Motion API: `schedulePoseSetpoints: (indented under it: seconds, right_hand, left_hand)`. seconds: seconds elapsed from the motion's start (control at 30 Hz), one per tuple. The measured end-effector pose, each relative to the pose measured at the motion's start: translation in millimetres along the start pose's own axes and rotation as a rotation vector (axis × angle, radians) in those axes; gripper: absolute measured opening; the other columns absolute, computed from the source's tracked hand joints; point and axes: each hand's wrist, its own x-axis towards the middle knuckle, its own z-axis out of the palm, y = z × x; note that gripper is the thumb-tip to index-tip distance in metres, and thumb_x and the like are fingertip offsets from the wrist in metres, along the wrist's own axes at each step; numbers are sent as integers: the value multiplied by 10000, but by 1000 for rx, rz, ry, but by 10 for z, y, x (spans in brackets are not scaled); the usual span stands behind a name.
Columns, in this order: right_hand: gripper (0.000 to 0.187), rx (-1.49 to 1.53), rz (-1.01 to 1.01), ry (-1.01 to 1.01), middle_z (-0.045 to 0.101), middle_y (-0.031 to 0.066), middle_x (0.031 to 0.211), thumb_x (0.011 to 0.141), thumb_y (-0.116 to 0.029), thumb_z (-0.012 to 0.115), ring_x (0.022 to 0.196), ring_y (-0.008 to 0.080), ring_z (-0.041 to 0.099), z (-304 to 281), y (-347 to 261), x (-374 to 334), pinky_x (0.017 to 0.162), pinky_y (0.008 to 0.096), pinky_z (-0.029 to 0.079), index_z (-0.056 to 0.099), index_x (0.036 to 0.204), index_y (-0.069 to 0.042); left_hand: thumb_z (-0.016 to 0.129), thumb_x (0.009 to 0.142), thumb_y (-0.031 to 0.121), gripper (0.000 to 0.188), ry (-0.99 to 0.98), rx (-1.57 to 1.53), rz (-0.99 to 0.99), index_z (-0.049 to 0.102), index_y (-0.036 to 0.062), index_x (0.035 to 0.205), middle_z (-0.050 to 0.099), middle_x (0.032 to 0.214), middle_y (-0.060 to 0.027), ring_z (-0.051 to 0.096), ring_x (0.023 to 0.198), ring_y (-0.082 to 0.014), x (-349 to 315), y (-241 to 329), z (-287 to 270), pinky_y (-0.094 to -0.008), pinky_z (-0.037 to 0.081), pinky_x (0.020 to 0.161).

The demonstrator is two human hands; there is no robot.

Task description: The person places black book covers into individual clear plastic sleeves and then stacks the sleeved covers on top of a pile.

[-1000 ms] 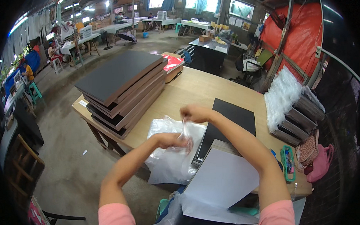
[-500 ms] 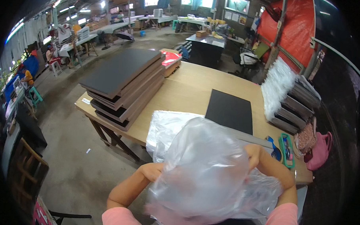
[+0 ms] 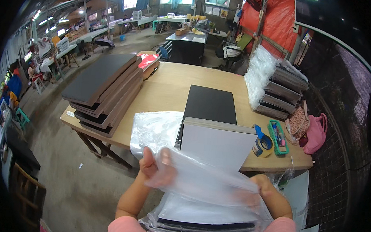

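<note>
A clear plastic bag [image 3: 210,178] is stretched between my two hands above my lap. My left hand [image 3: 156,169] is at its left end, thumb and a finger upright, the other fingers hazy behind the film. At the right end, my right hand [image 3: 261,187] grips the plastic, its fingers partly hidden under it. Just beyond the bag, a pale board [image 3: 217,143] leans at the table's near edge, with a thick layered top edge. Behind that lies a black board [image 3: 210,102]. Below my hands, dark boards [image 3: 206,226] show through clear plastic on my lap.
A tall stack of black boards [image 3: 101,78] stands at the table's left, and flat plastic bags [image 3: 156,125] lie near its front edge. Blue tape [image 3: 263,141], a green basket [image 3: 278,137], plastic-wrapped boards [image 3: 278,92] and a pink bag [image 3: 315,135] sit to the right.
The ballooned plastic bag has flattened and is now drawn out between my hands, uncovering the pale board. My left hand has risen. The view has shifted to the right.
</note>
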Motion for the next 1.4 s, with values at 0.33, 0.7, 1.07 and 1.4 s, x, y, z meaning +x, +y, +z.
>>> schedulePoseSetpoints:
  seconds: [0.33,0.7,1.07,1.4]
  right_hand:
    - [181,-2000,32,1756,547,43,698,719,62,535,656,140,529,-324,-172,198,542,261,393,662,839,15]
    - [145,-108,110,1576,647,133,831,739,-78,664,761,206,595,346,10,-351,758,302,467,665,793,56]
    - [152,-97,518,1649,662,82,860,746,-83,706,748,145,616,296,1658,-1485,688,262,470,680,819,47]
    - [199,-268,732,1846,675,77,825,744,-155,727,719,145,621,-32,2362,-2077,656,277,481,688,833,19]
  left_hand:
    - [694,692,74,565,445,2318,101,578,186,1233,501,951,-74,530,511,-217,547,-96,-92,-328,428,478]
    - [615,900,228,133,590,134,-898,622,103,948,566,798,42,447,596,-57,-151,100,-481,-181,304,491]
    - [606,900,133,75,851,-142,-889,614,59,900,641,825,-6,629,703,-68,-2018,-1356,-1826,-197,553,605]
    - [689,731,89,349,1237,1665,370,587,50,1062,510,1154,-169,522,1057,-289,-1074,-171,-975,-361,438,871]
